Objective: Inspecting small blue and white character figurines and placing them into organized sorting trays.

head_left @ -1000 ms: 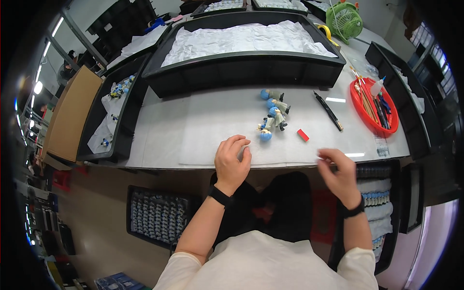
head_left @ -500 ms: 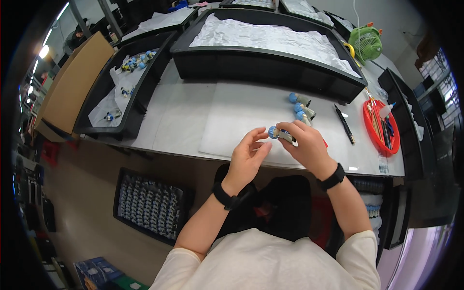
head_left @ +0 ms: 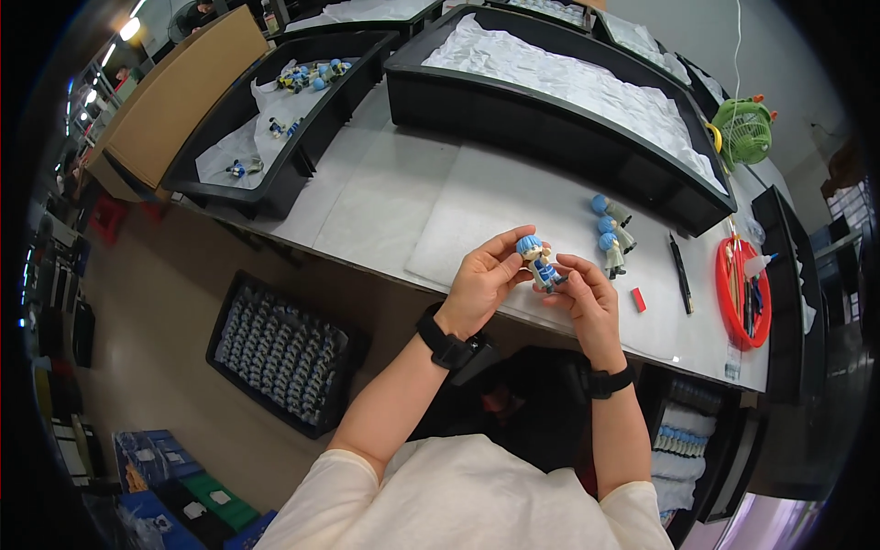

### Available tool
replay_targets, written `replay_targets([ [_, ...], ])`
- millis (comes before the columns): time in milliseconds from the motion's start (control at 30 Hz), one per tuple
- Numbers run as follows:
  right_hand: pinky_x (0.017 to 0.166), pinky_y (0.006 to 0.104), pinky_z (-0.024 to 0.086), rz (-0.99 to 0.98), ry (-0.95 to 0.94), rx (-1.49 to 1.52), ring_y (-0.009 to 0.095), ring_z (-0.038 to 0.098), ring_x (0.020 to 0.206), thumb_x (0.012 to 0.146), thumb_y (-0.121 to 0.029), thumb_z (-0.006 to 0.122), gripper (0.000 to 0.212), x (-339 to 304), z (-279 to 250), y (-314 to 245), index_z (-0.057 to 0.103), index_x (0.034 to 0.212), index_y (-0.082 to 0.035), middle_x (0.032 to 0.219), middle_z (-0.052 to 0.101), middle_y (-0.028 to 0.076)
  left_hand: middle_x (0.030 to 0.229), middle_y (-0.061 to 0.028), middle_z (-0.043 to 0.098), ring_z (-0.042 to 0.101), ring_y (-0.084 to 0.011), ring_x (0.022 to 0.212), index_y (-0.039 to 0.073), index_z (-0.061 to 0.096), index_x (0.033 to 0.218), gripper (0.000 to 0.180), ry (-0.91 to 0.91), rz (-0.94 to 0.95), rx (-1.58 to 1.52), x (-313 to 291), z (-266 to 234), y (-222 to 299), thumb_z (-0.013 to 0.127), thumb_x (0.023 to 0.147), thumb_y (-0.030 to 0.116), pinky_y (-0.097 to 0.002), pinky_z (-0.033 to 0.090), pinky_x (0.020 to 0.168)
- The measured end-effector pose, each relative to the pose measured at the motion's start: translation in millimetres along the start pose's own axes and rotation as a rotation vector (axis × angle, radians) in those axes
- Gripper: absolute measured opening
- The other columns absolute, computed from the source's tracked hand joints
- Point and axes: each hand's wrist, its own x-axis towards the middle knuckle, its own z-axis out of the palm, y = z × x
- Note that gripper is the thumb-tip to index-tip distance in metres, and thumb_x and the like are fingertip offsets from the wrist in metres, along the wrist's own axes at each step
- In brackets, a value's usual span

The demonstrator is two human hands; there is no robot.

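A small blue-haired figurine (head_left: 541, 266) is held between my two hands above the front edge of the table, its face turned up toward me. My left hand (head_left: 488, 280) pinches it at the head and side with thumb and fingers. At its lower end, by the legs, the fingertips of my right hand (head_left: 589, 302) grip it. Several similar figurines (head_left: 611, 240) with blue hair lie in a short row on the white sheet, just beyond my right hand. A small red block (head_left: 638, 300) rests to the right of that hand.
A black pen (head_left: 681, 273) and a red oval basket of tools (head_left: 727, 302) are at the right. A large black tray (head_left: 550, 137) lined with white sheeting spans the back. Another black tray (head_left: 298, 188) at left holds several figurines. A crate of figurines (head_left: 275, 353) stands on the floor.
My left hand, empty and beside the figurine before, now grips it. The figurine has turned more upright and faces me. My right hand has shifted to its legs. The view has swung.
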Motion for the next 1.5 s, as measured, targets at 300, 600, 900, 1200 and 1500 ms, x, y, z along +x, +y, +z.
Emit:
replay_targets([
  [300,0.068,0.0278,0.050,0.083,-0.063,0.126,0.024,0.061,0.086,0.093,-0.017,0.039,0.031,-2.6,-3.0,-4.4,0.042,0.118,0.002,0.099,0.056,0.013,0.117,-0.0118,0.053,0.052,-0.0156,0.101,0.006,0.045,0.123,0.034,-0.023,0.013,0.141,-1.9,0.4,0.5,0.043,0.089,0.002,-0.0273,0.042,0.084],
  [600,0.066,0.0275,0.051,0.054,-0.006,0.129,0.025,0.062,0.084,0.092,-0.015,0.041,0.032,-6.2,1.1,-6.6,0.041,0.120,0.000,0.101,0.055,0.014,0.118,-0.0123,0.052,0.053,-0.0146,0.099,0.006,0.045,0.123,0.035,0.018,-0.003,0.123,-2.3,-1.7,-3.2,0.045,0.088,0.004,-0.0259,0.043,0.082],
  [900,0.084,0.0267,0.043,-0.142,0.032,0.038,0.016,0.048,0.101,0.075,0.003,0.063,0.055,-5.8,-1.5,2.7,0.038,0.124,-0.003,0.113,0.045,0.008,0.109,-0.0089,0.056,0.053,-0.0123,0.094,0.002,0.050,0.118,0.031,0.099,-0.013,0.182,-1.1,-1.2,-4.2,0.051,0.088,0.010,-0.0273,0.043,0.083],
  [1200,0.080,0.0242,0.044,-0.130,0.082,0.031,0.013,0.049,0.095,0.074,0.004,0.063,0.051,-5.5,-1.1,3.6,0.042,0.120,-0.001,0.106,0.049,0.007,0.113,-0.0099,0.055,0.051,-0.0147,0.103,0.002,0.050,0.117,0.031,0.102,0.082,0.201,-0.8,5.8,-3.8,0.051,0.087,0.007,-0.0288,0.042,0.088],
  [1500,0.079,0.0236,0.045,-0.133,0.105,0.140,0.010,0.053,0.087,0.072,-0.002,0.069,0.048,-6.2,-2.8,5.1,0.047,0.114,0.001,0.095,0.053,0.003,0.097,-0.0077,0.061,0.058,-0.0112,0.081,-0.002,0.051,0.115,0.030,0.116,-0.072,0.428,4.1,12.0,-3.7,0.050,0.089,0.012,-0.0225,0.048,0.074],
])
